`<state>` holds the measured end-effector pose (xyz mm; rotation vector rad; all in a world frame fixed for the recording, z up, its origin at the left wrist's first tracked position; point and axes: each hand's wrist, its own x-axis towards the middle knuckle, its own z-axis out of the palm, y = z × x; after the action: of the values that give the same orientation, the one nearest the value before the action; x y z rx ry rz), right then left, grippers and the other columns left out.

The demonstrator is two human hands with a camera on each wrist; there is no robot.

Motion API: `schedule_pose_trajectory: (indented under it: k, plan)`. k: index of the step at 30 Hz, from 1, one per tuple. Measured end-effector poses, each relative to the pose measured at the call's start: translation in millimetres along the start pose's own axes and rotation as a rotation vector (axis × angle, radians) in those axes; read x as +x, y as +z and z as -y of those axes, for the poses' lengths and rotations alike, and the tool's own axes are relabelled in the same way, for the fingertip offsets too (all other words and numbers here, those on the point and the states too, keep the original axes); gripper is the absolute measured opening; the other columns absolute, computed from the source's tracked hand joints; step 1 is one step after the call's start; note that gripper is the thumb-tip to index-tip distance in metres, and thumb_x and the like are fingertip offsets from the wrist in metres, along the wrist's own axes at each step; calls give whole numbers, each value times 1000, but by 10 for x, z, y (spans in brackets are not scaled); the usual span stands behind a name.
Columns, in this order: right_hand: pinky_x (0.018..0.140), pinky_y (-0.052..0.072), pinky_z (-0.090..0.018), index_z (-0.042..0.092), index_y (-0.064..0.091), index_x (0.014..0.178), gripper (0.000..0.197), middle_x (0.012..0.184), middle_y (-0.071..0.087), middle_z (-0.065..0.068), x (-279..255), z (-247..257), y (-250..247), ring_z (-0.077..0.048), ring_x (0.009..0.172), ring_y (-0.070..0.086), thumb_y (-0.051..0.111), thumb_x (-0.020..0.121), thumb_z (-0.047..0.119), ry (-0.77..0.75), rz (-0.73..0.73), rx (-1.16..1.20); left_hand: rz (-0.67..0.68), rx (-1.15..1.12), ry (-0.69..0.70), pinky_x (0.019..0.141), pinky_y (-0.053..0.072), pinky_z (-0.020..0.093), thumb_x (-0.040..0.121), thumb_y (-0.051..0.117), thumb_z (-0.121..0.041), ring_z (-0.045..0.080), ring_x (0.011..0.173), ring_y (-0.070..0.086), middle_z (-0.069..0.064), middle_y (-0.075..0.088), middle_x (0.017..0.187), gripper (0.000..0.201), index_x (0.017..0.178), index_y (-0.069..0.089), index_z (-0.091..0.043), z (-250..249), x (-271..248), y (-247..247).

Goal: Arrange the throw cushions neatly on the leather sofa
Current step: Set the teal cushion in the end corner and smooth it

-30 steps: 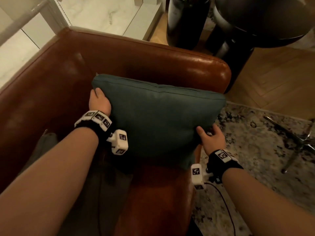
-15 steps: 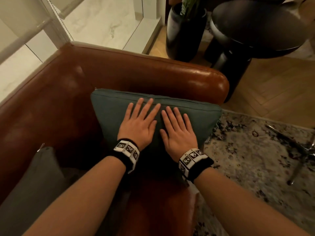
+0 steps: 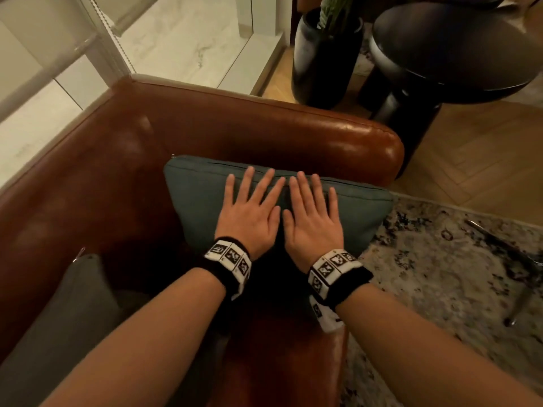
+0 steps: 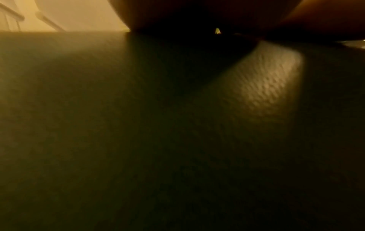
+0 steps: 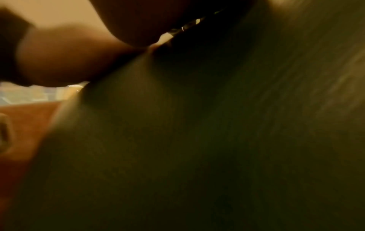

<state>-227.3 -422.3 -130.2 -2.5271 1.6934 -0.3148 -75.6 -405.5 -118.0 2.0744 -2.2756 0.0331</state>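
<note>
A teal cushion [image 3: 361, 212] leans against the arm of the brown leather sofa [image 3: 264, 127] at the seat's far end. My left hand [image 3: 249, 212] lies flat on the cushion's face, fingers straight and spread. Beside it my right hand [image 3: 311, 218] presses flat in the same way, thumbs nearly touching. A grey cushion [image 3: 67, 312] rests against the sofa back at the lower left. Both wrist views are dark and blurred, filled by the teal cushion fabric [image 4: 138, 125] [image 5: 197, 140].
A black plant pot [image 3: 323, 60] and a round black side table [image 3: 452, 54] stand on the wood floor beyond the sofa arm. A patterned rug [image 3: 440, 274] covers the floor on the right, with a metal chair leg [image 3: 505, 248] on it.
A second ago my hands gripped the teal cushion by its two sides. They have let go and now lie flat on its face, sliding a little toward its top edge.
</note>
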Motion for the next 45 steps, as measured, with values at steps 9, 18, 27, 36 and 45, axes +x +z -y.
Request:
schedule_pose_trajectory:
  k: [9, 18, 27, 36, 45]
  plan:
    - [122, -1, -47, 25, 11, 157, 64, 165, 10, 3, -64, -617, -214, -19, 152, -1, 7, 100, 52, 173, 94, -111, 45, 39, -287, 121, 7, 50, 97, 16, -48, 29, 150, 16, 0, 26, 161, 59, 153, 24, -33, 931, -78, -127]
    - [121, 3, -47, 27, 27, 153, 56, 160, 28, 1, 435, -4, -98, -24, 149, 18, 15, 101, 45, 82, 144, -43, 114, -17, -19, 119, 12, 50, 97, 18, -41, 21, 143, 31, -7, 41, 152, 54, 147, 37, -32, 309, 439, -144]
    - [122, 3, -48, 22, 27, 154, 59, 161, 27, 0, 142, -537, -347, -23, 150, 13, 13, 101, 45, 219, 24, -71, -35, -1, -460, 120, 2, 55, 98, 17, -44, 33, 148, 16, 1, 30, 159, 56, 150, 32, -29, 1160, 55, -316]
    - [122, -1, -43, 20, 20, 156, 60, 164, 8, -5, -457, -93, 487, -23, 152, 4, 32, 102, 42, -215, -131, -114, -178, -95, -211, 122, -1, 48, 98, 30, -44, 27, 152, -3, 1, -3, 164, 64, 155, 2, -34, -5, -663, 658]
    - [121, 9, -52, 18, 23, 155, 59, 162, 19, -6, -741, -615, 414, -26, 151, 6, 38, 102, 36, -187, -304, -153, -274, -212, -586, 122, 0, 51, 101, 22, -37, 34, 150, -10, 7, -10, 164, 63, 156, -7, -28, 157, -878, 793]
